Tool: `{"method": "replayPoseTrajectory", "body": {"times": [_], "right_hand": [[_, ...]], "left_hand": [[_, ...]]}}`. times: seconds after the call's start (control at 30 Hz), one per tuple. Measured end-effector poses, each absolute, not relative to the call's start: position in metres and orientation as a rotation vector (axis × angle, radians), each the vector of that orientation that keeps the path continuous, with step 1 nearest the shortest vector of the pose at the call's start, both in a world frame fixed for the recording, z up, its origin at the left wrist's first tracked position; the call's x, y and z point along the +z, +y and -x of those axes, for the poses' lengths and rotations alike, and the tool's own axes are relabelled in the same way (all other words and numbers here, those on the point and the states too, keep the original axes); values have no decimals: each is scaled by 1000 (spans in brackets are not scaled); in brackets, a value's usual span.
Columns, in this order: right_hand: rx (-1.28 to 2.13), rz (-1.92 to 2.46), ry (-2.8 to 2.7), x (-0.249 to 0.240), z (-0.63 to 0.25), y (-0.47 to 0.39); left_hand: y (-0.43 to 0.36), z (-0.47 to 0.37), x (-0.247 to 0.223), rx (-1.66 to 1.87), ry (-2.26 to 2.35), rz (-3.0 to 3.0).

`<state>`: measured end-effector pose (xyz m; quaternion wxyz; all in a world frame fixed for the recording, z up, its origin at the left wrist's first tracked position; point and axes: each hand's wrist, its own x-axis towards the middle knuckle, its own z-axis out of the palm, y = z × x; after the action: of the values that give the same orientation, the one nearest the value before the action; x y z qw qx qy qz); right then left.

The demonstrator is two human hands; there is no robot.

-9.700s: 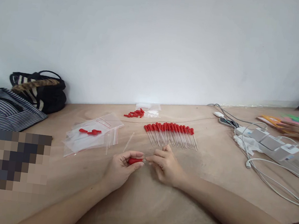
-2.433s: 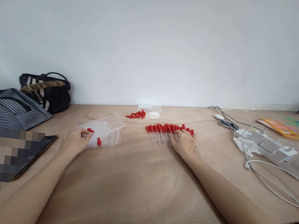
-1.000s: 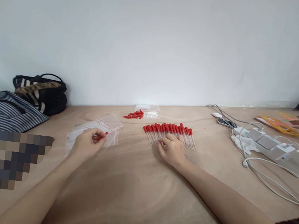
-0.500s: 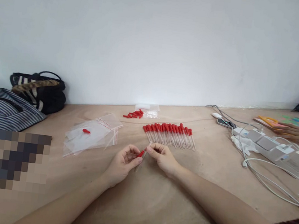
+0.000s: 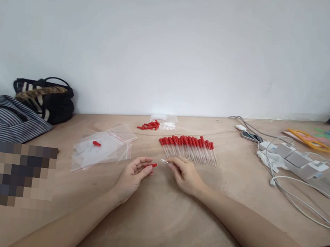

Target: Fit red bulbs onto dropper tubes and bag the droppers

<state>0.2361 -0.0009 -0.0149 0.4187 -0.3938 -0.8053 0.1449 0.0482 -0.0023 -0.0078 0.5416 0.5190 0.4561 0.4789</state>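
Over the near part of the wooden table (image 5: pixel 158 223), the two hands face each other, just apart. The left hand (image 5: pixel 133 176) has a red rubber cap (image 5: pixel 152 165) pinched between thumb and fingers, the rest of the fingers loosely curled, and the cap's end sticks out toward the right. The right hand (image 5: pixel 187 177) has its thumb and fingertips closed on a thin clear tube (image 5: pixel 164 161), whose end points at the cap; a small gap separates the two. How much of the tube lies inside the fingers, I cannot tell. Just beyond the right hand, red-capped droppers (image 5: pixel 189 141) lie side by side in a slanting row, caps away from the person. To the left, clear plastic bags (image 5: pixel 104 154) lie overlapping, with a single loose cap (image 5: pixel 96 143) on top. On the right are white plugs (image 5: pixel 315 169), tangled cables (image 5: pixel 299 183) and a crumpled tissue (image 5: pixel 270 160). Farther off, a small pile of red caps (image 5: pixel 149 125) sits beside a clear packet (image 5: pixel 169 123), near the white wall (image 5: pixel 174 48).
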Motion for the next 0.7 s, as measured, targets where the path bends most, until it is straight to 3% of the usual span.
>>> {"method": "replayPoseTrajectory", "body": {"times": [0.7], "right_hand": [[167,975,-2101,-21,-225,-10]], "left_hand": [[-3,-49,-13,1215,1039,-1149]]}}
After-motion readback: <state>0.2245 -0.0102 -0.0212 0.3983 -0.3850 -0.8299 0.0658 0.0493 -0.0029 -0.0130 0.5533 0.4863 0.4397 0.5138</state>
